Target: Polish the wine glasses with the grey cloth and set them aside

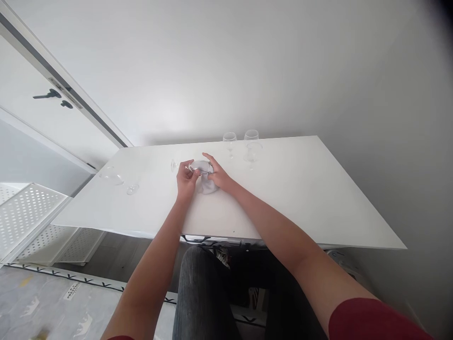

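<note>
Over the white table (283,189), the left hand (186,183) curled round a sideways glass (200,165); the right hand (220,177), partly open, held a pale cloth (208,185) at its bowl. A label (72,291) on patterned fabric (46,304) seemed to begin "PREST".

Forearms (164,250) are flanking a bent knee (195,259), slanting inward; beyond it, the left hand (186,182) is holding fingers (182,167) curled, the right hand (220,177) holding one finger (208,157) straight.
</note>
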Tool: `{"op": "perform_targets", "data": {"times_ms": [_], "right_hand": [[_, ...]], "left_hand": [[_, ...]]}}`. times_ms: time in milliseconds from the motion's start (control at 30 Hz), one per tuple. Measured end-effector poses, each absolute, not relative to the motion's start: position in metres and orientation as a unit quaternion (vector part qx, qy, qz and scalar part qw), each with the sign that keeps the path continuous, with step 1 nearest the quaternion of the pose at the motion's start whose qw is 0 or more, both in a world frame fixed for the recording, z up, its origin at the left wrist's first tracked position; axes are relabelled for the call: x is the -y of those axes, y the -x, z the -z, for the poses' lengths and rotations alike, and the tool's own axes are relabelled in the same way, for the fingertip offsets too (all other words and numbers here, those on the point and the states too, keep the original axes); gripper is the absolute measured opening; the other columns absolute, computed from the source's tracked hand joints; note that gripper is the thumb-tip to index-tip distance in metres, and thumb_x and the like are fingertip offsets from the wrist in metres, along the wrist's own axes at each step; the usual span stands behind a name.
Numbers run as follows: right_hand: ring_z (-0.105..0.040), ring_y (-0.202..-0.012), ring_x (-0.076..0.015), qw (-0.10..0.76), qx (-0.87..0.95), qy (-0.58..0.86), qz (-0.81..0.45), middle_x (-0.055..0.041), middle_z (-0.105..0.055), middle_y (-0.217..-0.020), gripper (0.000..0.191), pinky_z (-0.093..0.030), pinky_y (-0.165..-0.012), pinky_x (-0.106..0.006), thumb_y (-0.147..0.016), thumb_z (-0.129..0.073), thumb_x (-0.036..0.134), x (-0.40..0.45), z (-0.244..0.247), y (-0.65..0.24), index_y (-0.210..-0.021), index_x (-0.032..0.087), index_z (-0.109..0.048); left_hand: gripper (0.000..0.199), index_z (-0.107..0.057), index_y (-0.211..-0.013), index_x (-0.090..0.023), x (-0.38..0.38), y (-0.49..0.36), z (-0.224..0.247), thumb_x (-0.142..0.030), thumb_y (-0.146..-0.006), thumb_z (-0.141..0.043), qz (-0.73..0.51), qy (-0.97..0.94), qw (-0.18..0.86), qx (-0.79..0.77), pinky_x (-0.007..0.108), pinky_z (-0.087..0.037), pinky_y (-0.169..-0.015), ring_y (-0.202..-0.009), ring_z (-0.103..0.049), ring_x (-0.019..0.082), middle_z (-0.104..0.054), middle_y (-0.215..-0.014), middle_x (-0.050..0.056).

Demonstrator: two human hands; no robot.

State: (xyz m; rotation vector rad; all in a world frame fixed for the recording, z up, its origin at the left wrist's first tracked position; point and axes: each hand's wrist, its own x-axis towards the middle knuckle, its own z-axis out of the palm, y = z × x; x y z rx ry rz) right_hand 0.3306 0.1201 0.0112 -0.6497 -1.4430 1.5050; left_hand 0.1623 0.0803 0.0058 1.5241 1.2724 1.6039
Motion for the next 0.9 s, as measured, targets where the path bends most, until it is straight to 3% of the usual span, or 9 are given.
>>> {"op": "perform_targets", "data": {"times_ms": [100,267,367,533,633,733,900], "right_hand": [[-0.057,-0.091,-0.0202,0.451,0.591,0.247,-0.622,-0.0008,-0.061,-0.107,0.091,-0.047,-0.076,-0.032,-0.059,-0.054,0.010,-0.123,-0.012,-0.333,-0.148,0.030,-0.053],[-0.051,-0.078,-0.0181,0.512,0.555,0.250,-0.606,0.0019,-0.057,-0.091,0.072,-0.041,-0.065,-0.029,-0.056,-0.053,0.013,-0.124,-0.013,-0.331,-0.126,0.028,-0.058],[-0.047,-0.075,-0.0174,0.536,0.542,0.257,-0.595,0.0027,-0.054,-0.088,0.063,-0.038,-0.062,-0.028,-0.055,-0.052,0.015,-0.126,-0.012,-0.330,-0.116,0.028,-0.056],[-0.050,-0.076,-0.0184,0.529,0.555,0.239,-0.596,0.0018,-0.058,-0.093,0.077,-0.042,-0.066,-0.029,-0.057,-0.053,0.015,-0.123,-0.014,-0.332,-0.133,0.029,-0.051],[-0.057,-0.088,-0.0219,0.493,0.636,0.206,-0.557,-0.0012,-0.063,-0.105,0.089,-0.050,-0.079,-0.035,-0.066,-0.056,0.013,-0.118,-0.015,-0.329,-0.152,0.030,-0.042],[-0.060,-0.094,-0.0238,0.456,0.688,0.223,-0.518,-0.0036,-0.066,-0.116,0.088,-0.052,-0.088,-0.040,-0.072,-0.057,0.012,-0.117,-0.012,-0.325,-0.156,0.031,-0.039],[-0.059,-0.091,-0.0216,0.461,0.626,0.238,-0.582,-0.0025,-0.063,-0.114,0.090,-0.052,-0.076,-0.033,-0.063,-0.054,0.011,-0.124,-0.008,-0.327,-0.151,0.030,-0.047]], "left_hand": [[0.053,-0.063,-0.127,-0.025,-0.080,-0.162,-0.005,-0.054,-0.087,-0.084,-0.596,-0.569,0.266,-0.500,0.032,-0.058,-0.075,-0.077,-0.069,0.018,-0.061,-0.080,-0.001],[0.054,-0.060,-0.130,-0.027,-0.082,-0.165,-0.004,-0.053,-0.088,-0.083,-0.593,-0.552,0.230,-0.539,0.030,-0.056,-0.075,-0.078,-0.069,0.017,-0.063,-0.084,0.001],[0.054,-0.060,-0.131,-0.028,-0.081,-0.166,-0.006,-0.053,-0.089,-0.081,-0.576,-0.571,0.226,-0.540,0.028,-0.054,-0.069,-0.068,-0.062,0.014,-0.064,-0.082,0.000],[0.052,-0.063,-0.128,-0.026,-0.082,-0.167,-0.009,-0.059,-0.091,-0.077,-0.598,-0.537,0.242,-0.542,0.032,-0.060,-0.075,-0.068,-0.066,0.016,-0.061,-0.075,-0.002],[0.049,-0.063,-0.120,-0.023,-0.081,-0.169,-0.012,-0.066,-0.097,-0.065,-0.601,-0.508,0.280,-0.550,0.036,-0.063,-0.074,-0.070,-0.071,0.017,-0.068,-0.082,0.003],[0.050,-0.064,-0.122,-0.023,-0.079,-0.169,-0.014,-0.064,-0.095,-0.070,-0.592,-0.526,0.252,-0.557,0.036,-0.063,-0.075,-0.073,-0.072,0.018,-0.067,-0.080,0.001],[0.054,-0.066,-0.130,-0.026,-0.083,-0.164,-0.008,-0.059,-0.090,-0.079,-0.589,-0.558,0.212,-0.544,0.038,-0.063,-0.080,-0.066,-0.064,0.016,-0.051,-0.069,-0.005]]}}
